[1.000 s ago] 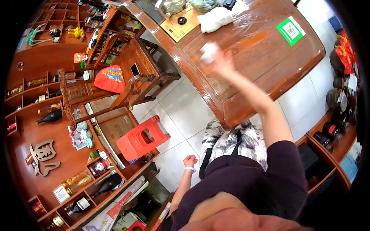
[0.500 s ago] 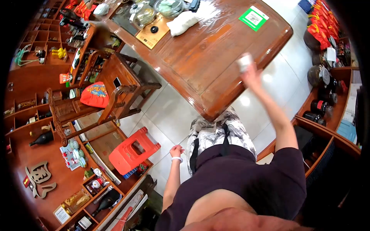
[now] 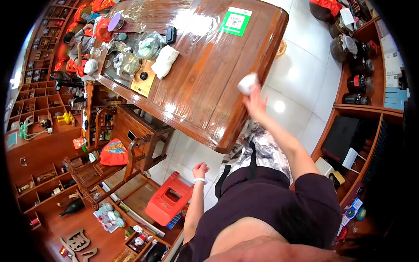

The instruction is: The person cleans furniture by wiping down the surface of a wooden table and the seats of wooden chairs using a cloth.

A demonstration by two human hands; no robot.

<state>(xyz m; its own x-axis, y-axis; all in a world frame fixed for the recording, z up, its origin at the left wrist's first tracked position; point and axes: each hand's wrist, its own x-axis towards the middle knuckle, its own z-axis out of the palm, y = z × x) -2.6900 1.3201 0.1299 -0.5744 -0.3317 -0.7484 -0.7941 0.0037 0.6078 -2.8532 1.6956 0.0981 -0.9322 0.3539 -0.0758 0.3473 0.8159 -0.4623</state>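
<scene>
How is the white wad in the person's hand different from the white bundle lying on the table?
The white wad is gripped in the right hand; the white bundle lies on the table with no hand on it. The wad looks smaller; the bundle looks bigger and longer. The wad is near the table's edge; the bundle sits beside the gold panel. Both are white.

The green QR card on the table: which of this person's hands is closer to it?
Right: the right hand, holding a white wad, is at the table's edge, with the green QR card ahead of it. The left hand is off the table, farther from the card.
</scene>
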